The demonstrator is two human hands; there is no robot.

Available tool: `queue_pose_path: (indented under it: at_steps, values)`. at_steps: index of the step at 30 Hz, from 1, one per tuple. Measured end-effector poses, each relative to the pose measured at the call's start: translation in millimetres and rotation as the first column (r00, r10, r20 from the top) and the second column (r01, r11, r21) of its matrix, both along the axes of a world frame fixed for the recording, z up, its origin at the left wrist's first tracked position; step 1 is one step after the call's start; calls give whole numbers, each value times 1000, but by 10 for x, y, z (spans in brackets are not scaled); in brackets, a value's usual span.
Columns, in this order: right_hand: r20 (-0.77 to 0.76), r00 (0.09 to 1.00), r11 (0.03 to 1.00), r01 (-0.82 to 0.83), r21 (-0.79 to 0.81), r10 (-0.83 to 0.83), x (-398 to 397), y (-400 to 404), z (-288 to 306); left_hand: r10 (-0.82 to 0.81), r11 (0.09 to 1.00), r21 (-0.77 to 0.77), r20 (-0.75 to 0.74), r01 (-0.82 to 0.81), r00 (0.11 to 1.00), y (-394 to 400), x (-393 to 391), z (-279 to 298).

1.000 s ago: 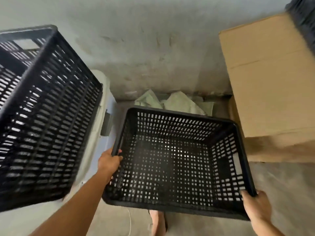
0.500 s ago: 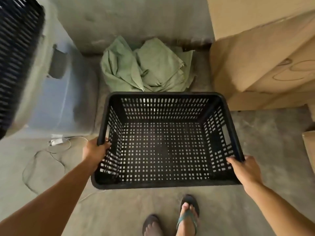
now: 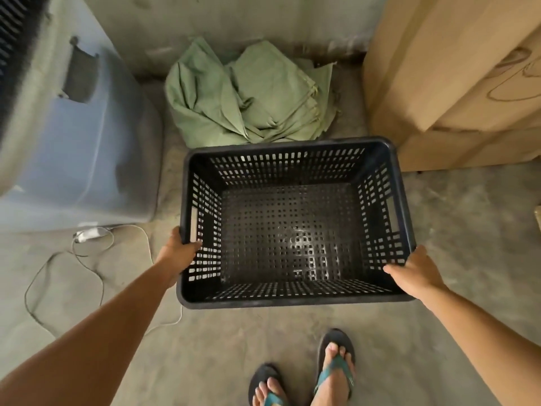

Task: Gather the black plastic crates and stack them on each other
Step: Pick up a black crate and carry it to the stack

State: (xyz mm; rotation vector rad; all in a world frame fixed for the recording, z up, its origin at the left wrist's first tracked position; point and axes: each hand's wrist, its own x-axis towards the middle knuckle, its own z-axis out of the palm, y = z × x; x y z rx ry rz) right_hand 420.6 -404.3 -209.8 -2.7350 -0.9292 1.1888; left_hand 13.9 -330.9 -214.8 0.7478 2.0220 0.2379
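An empty black plastic crate (image 3: 292, 227) with slotted walls and a perforated floor sits level at the middle of the view, low over the concrete floor. My left hand (image 3: 178, 252) grips its left rim near the front corner. My right hand (image 3: 414, 272) grips the right rim near the front corner. Whether the crate rests on the floor or hangs just above it I cannot tell. A second black crate (image 3: 14, 45) shows only as a slotted edge at the top left, on top of the grey bin.
A grey-blue plastic bin (image 3: 73, 142) stands at the left. Folded green sacks (image 3: 248, 92) lie against the wall behind the crate. Stacked cardboard boxes (image 3: 456, 83) fill the right. A white cable and plug (image 3: 87, 234) trail on the floor. My feet in flip-flops (image 3: 333, 373) are below.
The crate has come down lower and closer to the floor in both hands, and my view has tilted downward. The second crate at the left has slid almost out of view.
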Motion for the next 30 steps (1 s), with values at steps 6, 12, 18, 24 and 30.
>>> queue_pose_path:
  at_steps: [6, 12, 18, 24, 30]
  values:
    - [50, 955, 957, -290, -28, 291, -249, 81, 714, 99, 995, -12, 133, -98, 986, 10, 126, 684]
    - [-183, 942, 959, -269, 85, 281, -700, 288, 2292, -57, 994, 99, 48, 52, 997, 76, 28, 2470]
    - [-376, 904, 954, -99, 283, 206, -1128, 444, 4003, 48, 933, 356, 10, -49, 999, 137, -366, 4390]
    - [-393, 845, 911, -235, 340, 364, -1683, 722, 4893, 390, 806, 465, 48, -366, 919, 16, -1174, 5229]
    - [-303, 783, 807, -388, 444, 543, -2763, 1273, 5396, 669, 653, 375, 122, -658, 733, -6, -1868, 5194]
